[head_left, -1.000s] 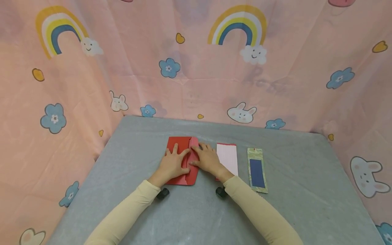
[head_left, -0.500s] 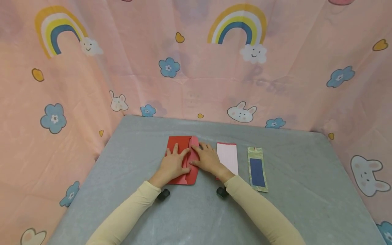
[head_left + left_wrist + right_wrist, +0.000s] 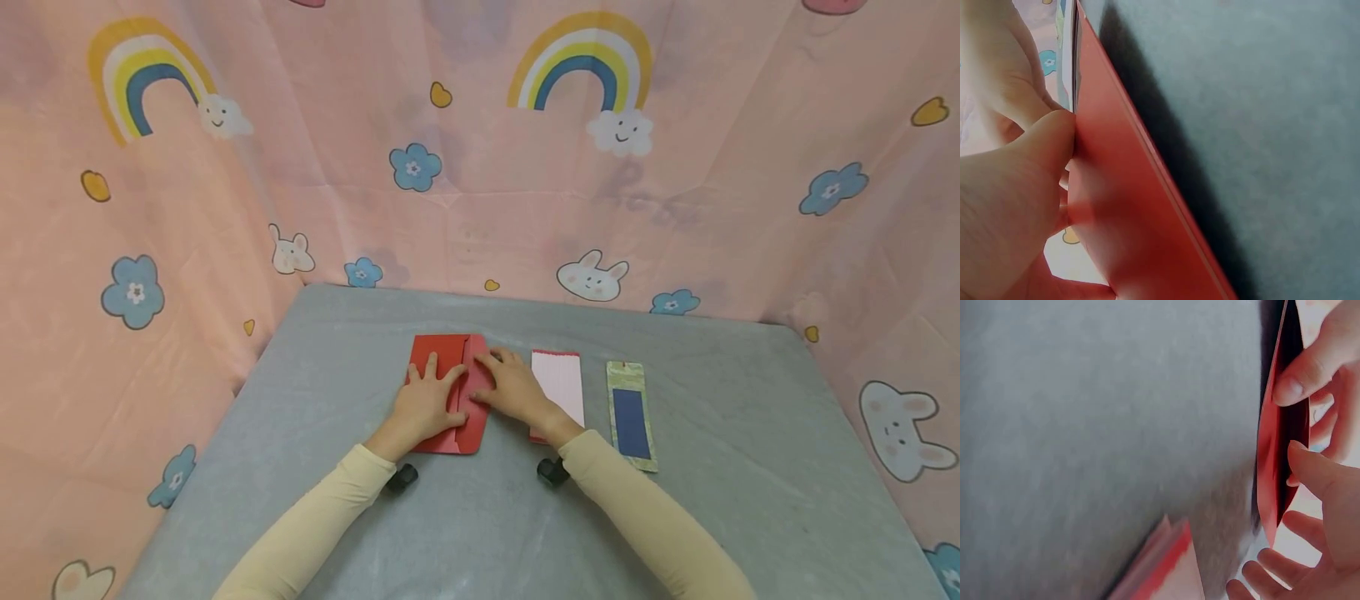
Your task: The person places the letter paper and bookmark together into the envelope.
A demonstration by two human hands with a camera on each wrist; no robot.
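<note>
A red envelope (image 3: 437,344) lies on the grey table, its lighter flap (image 3: 471,433) along the right side. My left hand (image 3: 422,407) rests on the envelope with its fingers spread; in the left wrist view the thumb presses on the red paper (image 3: 1129,206). Over the flap's right edge, my right hand (image 3: 517,393) touches the paper with its thumb and fingertips, fingers loosely bent. From the right wrist, the flap (image 3: 1266,465) stands slightly raised, with a dark gap behind it. The right index and thumb are near that gap.
To the right lies a white pad or packet (image 3: 558,379) with a red zigzag top edge, partly under my right wrist. Beyond it is a narrow green packet (image 3: 632,421) with a blue panel. A pink patterned curtain (image 3: 480,167) surrounds the table (image 3: 465,533).
My right hand has shifted slightly to the right, its fingertips now nearer the flap's outer edge. The left hand and the envelope have stayed practically in place.
</note>
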